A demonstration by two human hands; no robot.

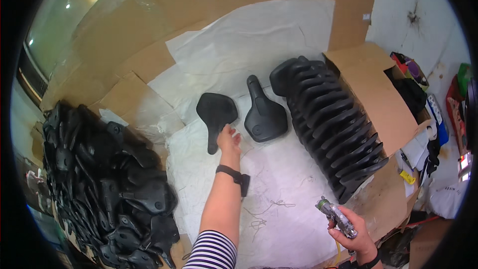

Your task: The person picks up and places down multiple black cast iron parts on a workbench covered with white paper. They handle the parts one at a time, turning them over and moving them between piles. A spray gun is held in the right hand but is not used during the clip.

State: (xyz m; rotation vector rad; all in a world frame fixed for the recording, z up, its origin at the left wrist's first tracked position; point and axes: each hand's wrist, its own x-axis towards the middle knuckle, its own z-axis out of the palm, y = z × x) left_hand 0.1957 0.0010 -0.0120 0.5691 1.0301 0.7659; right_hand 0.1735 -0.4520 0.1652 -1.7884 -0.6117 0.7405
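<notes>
Grip of right hand [359,236] wrapped round spray gun [338,218]; left grip [229,142] curled at black saddle [217,110], cannot tell if pinching.

Black saddle-shaped piece [217,109] on white sheet [193,182], narrow end nearest; silvery, green-collared spray gun [339,218], tilted, lower right

Bare hands: two, one left hand [229,139], one right hand [356,234]. Silvery spray gun with green-ringed tip [334,215]: one. Loose black saddle-shaped pieces [216,107]: two. Long row of nested black saddle-shaped pieces [326,112]: one, over ten in it, exact number hidden by overlap. Jumbled heap of black saddle-shaped pieces [112,179]: one, many in it, uncountable. Black wristbands [227,170]: two.
</notes>
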